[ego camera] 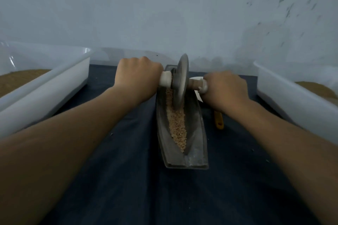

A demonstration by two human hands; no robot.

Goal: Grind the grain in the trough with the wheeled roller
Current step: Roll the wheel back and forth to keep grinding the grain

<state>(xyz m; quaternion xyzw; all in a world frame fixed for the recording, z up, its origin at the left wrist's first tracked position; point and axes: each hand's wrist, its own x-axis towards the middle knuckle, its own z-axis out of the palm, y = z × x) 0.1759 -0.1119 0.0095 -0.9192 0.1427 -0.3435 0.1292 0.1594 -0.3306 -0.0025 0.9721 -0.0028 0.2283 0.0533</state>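
– Grey metal, that trough (pixel 193 151)? And where does the grain sit in it?

– Grey, yes, and boat-shaped. It lies on the dark blue worktop (pixel 118 179), running straight away from the person. The grain (pixel 176 124) is a pale strip along the bottom of the groove, from under the wheel to close by the near tip.

– And the wheeled roller?

– The wheeled roller (pixel 181 82) stands on edge in the groove toward the far end, its rim down in the grain.

– Who holds what?

– The left hand (pixel 139 76) grips the left handle (pixel 165 80) and the right hand (pixel 226 87) grips the right handle (pixel 198 85). The fingers of both are curled tight round them, knuckles up, tips hidden beneath. So the grain lies between the two fists and below them, most of it nearer the person than the hands.

– How would you do this stroke well?

– I'd press evenly through both handles so the disc stays upright, then roll it back along the whole strip. I'd ease off near the tip so nothing spills over the lip. Lopsided pressure would likely send the wheel climbing a wall.

– Anything else about?

– A white bin (pixel 45 93) on the left and a second white bin (pixel 292 104) on the right, each with brown stuff inside. A yellow tool (pixel 219 120) and a white dish (pixel 198 97) lie just right of the trough.
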